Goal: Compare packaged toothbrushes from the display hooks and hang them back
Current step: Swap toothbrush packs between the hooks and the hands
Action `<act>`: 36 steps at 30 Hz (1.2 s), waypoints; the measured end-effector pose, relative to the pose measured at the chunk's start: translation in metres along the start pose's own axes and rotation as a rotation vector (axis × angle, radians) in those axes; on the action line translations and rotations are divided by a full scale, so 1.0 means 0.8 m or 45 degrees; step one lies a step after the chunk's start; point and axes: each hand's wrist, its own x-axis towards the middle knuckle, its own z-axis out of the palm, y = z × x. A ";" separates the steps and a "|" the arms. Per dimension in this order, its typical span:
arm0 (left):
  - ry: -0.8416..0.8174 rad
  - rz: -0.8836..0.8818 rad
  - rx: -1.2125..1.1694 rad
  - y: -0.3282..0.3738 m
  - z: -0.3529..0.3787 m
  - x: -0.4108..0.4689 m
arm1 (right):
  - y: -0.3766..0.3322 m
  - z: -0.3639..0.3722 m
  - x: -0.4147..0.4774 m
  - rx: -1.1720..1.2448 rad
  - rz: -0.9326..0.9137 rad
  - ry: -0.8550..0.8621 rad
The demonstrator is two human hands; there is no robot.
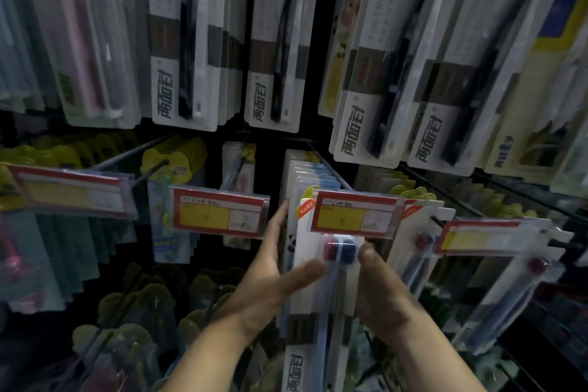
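Currently both hands are holding one toothbrush pack (337, 289) upright against the display. Left hand (273, 274) is pinching its left edge, thumb lying across the front, fingers running straight up the side. Right hand (381, 289) is gripping the right edge, thumb beside the blue brush head, fingers hidden behind the card. Pack top is sitting just under the red-and-yellow price tag (353, 216); can't tell if it's on the hook. More packs (305, 175) are hanging behind it, and larger packs (181, 41) are hanging in the row above.
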 end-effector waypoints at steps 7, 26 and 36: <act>0.034 -0.013 0.055 0.001 -0.003 0.000 | -0.007 -0.008 -0.002 -0.069 0.012 -0.074; 0.129 0.084 -0.214 0.007 0.051 -0.055 | -0.022 0.033 -0.070 -0.171 -0.131 0.008; 0.367 0.036 -0.474 0.045 0.095 -0.129 | -0.052 0.073 -0.132 0.176 -0.087 -0.051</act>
